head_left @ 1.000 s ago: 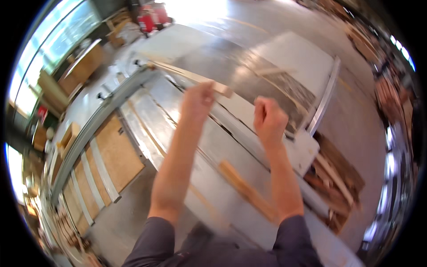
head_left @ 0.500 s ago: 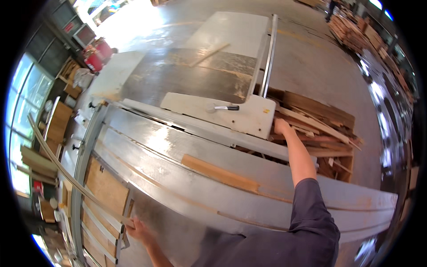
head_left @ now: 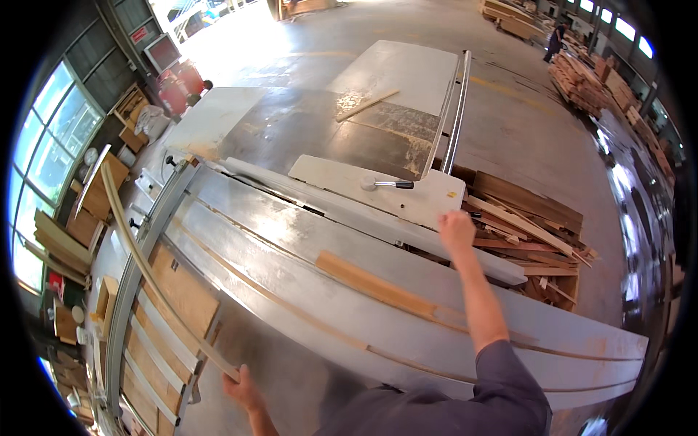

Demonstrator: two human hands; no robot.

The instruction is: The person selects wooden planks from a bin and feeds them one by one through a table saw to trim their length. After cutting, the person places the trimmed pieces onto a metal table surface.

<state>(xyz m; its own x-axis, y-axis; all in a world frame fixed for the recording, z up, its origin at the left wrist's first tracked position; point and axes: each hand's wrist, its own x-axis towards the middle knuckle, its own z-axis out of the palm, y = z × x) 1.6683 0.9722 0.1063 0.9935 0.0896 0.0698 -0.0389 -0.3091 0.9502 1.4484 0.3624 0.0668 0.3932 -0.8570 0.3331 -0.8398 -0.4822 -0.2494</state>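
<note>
My left hand (head_left: 245, 391), low in the view, is closed round the near end of a long, thin wooden strip (head_left: 139, 259). The strip bows up and away to the far left, passing over a slatted side frame. My right hand (head_left: 458, 231) is a fist at the right corner of a white machine plate (head_left: 429, 195). Its fingers are turned away, so what they hold, if anything, is hidden; a small dark piece shows just beyond. A black-handled lever (head_left: 395, 184) lies on that plate. Between my arms stretches the long metal sliding table (head_left: 283, 240) of a panel saw.
A flat wooden piece (head_left: 374, 283) lies along the sliding table. Beyond the plate, a box of wood offcuts (head_left: 523, 247) stands on the right. A short stick (head_left: 367, 105) rests on the far table. Stacked boards (head_left: 582, 87) and a person (head_left: 556, 40) are at the back right.
My right hand has come up and back from beside the plate's corner to over its edge. The view has shifted, and my left hand still grips the strip.
</note>
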